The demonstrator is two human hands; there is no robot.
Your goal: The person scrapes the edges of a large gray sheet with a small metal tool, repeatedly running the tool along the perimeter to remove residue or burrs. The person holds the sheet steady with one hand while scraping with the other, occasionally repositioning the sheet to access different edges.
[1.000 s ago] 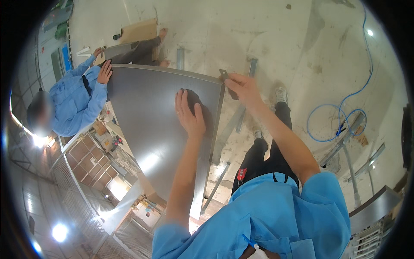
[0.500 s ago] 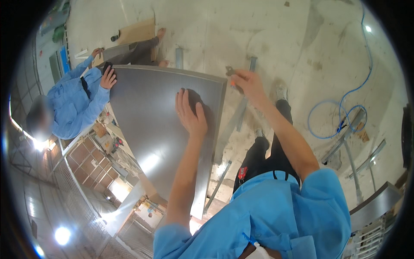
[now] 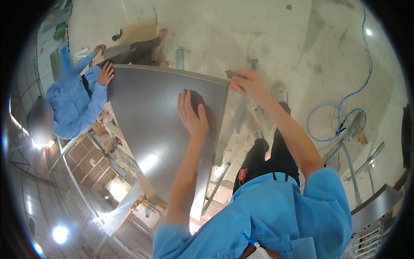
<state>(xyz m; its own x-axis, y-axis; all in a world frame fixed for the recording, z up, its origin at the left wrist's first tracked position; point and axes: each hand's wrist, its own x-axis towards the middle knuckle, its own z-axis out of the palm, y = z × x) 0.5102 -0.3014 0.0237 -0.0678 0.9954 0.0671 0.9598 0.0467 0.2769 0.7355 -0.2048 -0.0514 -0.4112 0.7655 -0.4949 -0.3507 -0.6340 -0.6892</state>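
We kept our left grip (image 3: 193, 118) spread on the metal panel (image 3: 151, 112); our right grip (image 3: 249, 84) pinched a flat dark tool (image 3: 229, 74) near its corner, an orange piece (image 3: 234, 85) newly visible below

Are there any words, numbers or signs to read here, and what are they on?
No words, numbers or signs can be read.
Red tag at the hip: pale marks, too small and blurred.
Metal panel under the left hand: no writing shows.
Small dark piece in the right hand: too small to tell.
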